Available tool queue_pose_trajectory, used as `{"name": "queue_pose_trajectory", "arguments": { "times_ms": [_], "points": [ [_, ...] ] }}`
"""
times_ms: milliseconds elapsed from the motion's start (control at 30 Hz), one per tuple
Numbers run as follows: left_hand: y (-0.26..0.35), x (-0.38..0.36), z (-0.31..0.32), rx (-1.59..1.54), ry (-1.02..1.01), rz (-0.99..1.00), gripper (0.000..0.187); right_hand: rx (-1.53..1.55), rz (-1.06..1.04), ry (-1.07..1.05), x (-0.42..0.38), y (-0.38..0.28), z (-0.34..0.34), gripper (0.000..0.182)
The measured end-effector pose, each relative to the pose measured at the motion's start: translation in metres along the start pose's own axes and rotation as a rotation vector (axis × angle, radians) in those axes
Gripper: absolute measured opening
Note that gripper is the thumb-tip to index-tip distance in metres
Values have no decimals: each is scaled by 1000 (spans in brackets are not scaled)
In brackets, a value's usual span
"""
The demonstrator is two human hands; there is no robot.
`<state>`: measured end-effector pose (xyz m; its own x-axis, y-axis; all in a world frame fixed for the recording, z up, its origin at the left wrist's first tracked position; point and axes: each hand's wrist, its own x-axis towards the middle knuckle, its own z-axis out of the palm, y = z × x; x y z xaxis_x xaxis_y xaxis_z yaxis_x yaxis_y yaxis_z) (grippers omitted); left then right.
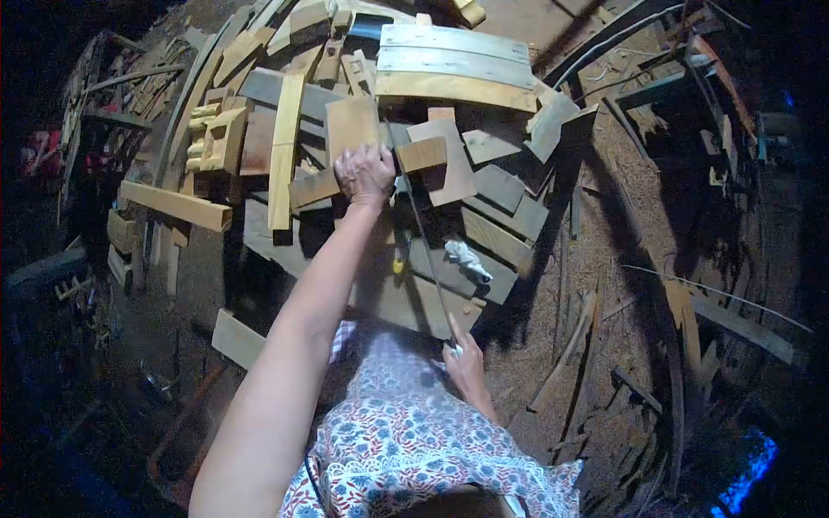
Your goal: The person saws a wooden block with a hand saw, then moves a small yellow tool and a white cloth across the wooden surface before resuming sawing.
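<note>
My left hand (367,175) is closed over a short wooden strip (421,154) and presses it against the wood pile under it. Close by my left fingers, a long thin saw blade (419,216) crosses the strip; how deep it sits in the wood cannot be made out. Low in the view, near my body, my right hand (466,367) is wrapped around the saw's handle end, and the fingers largely hide the handle. A pale board (352,128) lies just beyond my left hand. Below the strip are a small yellow object (398,262) and a crumpled white item (467,258).
Wooden offcuts crowd the work surface (380,298). A slatted wooden panel (456,60) lies at the far side, and carved wooden pieces (216,142) at the left. A beam (177,205) juts out leftward. Scrap strips (570,345) litter the dusty ground on the right.
</note>
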<state>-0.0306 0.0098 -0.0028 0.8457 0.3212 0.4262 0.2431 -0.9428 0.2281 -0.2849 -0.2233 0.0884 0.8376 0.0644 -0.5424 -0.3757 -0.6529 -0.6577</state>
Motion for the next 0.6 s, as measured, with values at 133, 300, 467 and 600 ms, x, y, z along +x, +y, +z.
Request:
{"name": "queue_pose_trajectory", "arguments": {
  "times_ms": [133,300,467,600],
  "points": [
    [-1,-1,2,-50,-16,6,22,-42,-119,71,37,-32,-1,60],
    [-4,4,-3,-40,-105,-21,18,-115,-254,142,96,-61,7,66],
    [-1,-6,2,-103,-6,30,23,-69,-183,76,34,-25,2,62],
    [-2,-12,-3,-80,-64,48,24,86,-264,135,62,-51,24,58]
  ]
}}
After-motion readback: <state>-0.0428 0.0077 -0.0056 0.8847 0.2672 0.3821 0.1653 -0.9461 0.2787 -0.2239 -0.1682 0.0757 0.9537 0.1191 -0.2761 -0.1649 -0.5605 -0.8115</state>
